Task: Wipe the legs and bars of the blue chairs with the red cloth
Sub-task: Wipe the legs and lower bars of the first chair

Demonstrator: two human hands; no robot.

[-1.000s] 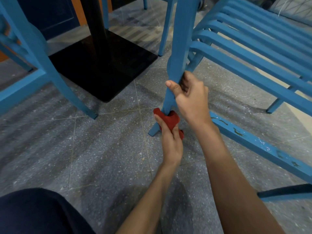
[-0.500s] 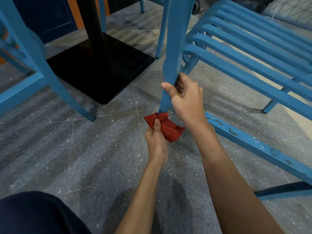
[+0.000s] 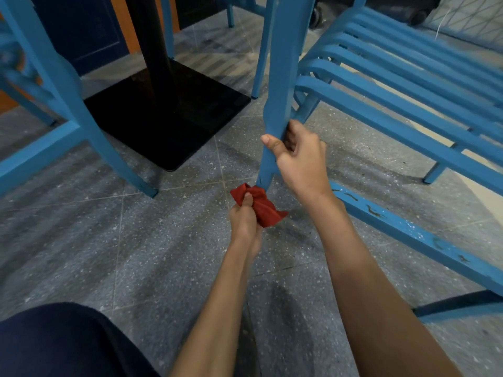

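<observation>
A blue chair leg [image 3: 280,77] runs down the middle of the view to the floor. My right hand [image 3: 300,156] grips this leg low down, thumb across its front. Just below, my left hand [image 3: 245,219] holds the bunched red cloth [image 3: 258,202] at the foot of the leg; the foot itself is hidden behind the cloth. To the right spreads the chair's blue slatted part [image 3: 408,85]. A scuffed blue bar [image 3: 408,227] with chipped paint runs low along the floor from the leg toward the right edge.
A second blue chair [image 3: 68,104] stands at the left, one leg ending near the black square table base [image 3: 168,115] with its dark post. My dark-clothed knee [image 3: 54,341] fills the lower left. Grey speckled floor tiles lie all around.
My left hand and the red cloth have come off the leg's lower part and slid down and left to its foot. My right hand keeps its grip on the leg.
</observation>
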